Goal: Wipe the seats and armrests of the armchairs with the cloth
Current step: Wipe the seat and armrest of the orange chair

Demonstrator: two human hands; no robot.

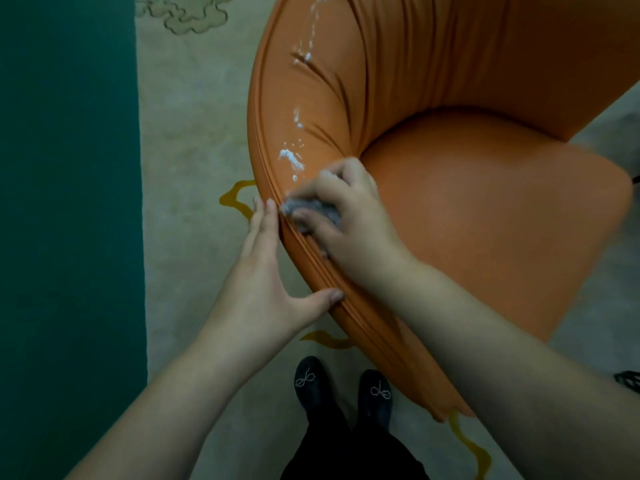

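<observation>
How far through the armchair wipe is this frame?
Early. Done: nothing can be confirmed as wiped. In hand: the right hand presses the grey cloth on the orange armchair armrest's near end, while the left hand steadies its outer edge. Left: white foam in patches up the armrest, and the seat.

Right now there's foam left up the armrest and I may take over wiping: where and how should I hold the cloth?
Probably as the right hand does: bunch the cloth in the palm from above, fingers curled over, the wad pressed on the rounded armrest. Foam lies just ahead. The left hand steadies the outer edge.
</observation>
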